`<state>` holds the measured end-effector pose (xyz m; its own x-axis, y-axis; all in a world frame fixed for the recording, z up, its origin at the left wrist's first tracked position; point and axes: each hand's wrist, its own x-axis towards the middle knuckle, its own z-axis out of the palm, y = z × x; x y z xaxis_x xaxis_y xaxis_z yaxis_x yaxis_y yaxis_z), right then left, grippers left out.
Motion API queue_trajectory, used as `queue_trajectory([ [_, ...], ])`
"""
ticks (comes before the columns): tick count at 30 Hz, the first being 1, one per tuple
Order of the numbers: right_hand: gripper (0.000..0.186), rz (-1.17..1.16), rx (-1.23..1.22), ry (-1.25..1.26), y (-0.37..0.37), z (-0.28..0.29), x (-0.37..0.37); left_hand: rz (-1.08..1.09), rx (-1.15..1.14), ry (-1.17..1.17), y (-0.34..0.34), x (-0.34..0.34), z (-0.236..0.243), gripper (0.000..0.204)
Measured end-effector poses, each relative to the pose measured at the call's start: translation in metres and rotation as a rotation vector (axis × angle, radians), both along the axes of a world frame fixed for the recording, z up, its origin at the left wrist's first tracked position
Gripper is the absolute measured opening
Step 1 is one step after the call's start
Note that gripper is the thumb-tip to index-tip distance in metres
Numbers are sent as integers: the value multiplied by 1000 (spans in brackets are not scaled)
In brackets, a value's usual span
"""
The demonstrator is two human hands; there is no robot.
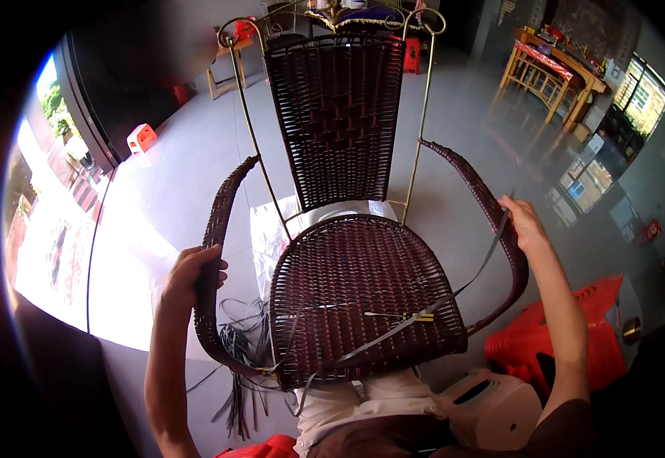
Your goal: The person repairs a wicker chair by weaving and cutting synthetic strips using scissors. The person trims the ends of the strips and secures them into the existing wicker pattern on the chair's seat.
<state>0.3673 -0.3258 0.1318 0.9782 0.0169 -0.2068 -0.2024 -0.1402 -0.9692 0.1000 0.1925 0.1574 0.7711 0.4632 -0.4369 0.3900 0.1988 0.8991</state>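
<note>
In front of me stands a dark brown woven chair (348,263) with a brass-coloured metal frame, its seat towards me. My left hand (191,271) is wrapped round the armrest (229,195) on the left. Beside the right armrest (517,263), my right hand (525,221) pinches a flat grey strip (488,259). From there the strip runs down across the seat to its front edge. On the seat lie a thin tool (382,314) and something with yellow handles (422,317), partly behind the strip.
A bundle of dark strips (237,351) hangs left of the seat to the floor. Red plastic stools (527,343) and a pinkish stool (493,404) stand at the near right. A small red stool (141,138) is by the bright doorway; a wooden table (565,65) stands far right.
</note>
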Motion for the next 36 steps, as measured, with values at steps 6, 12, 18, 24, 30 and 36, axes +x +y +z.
queue_trajectory([
  [6, 37, -119, -127, -226, 21, 15, -34, 178, 200, 28, -33, 1, 4, 31],
  [12, 37, -162, -79, -302, 9, -6, -54, 224, 222, -53, -43, -18, -13, 42],
  [18, 35, -182, -27, -373, 16, -6, -66, 278, 333, -167, -71, -33, -15, 44],
  [24, 35, -190, 44, -361, 14, -12, -56, 297, 392, -198, -70, -32, -16, 31],
  [30, 36, -155, 23, -392, 6, -27, -43, 157, 363, -75, -56, -24, -8, 31],
  [36, 35, -187, 88, -319, 15, -30, -29, 110, 377, -112, -54, -14, -4, 31],
])
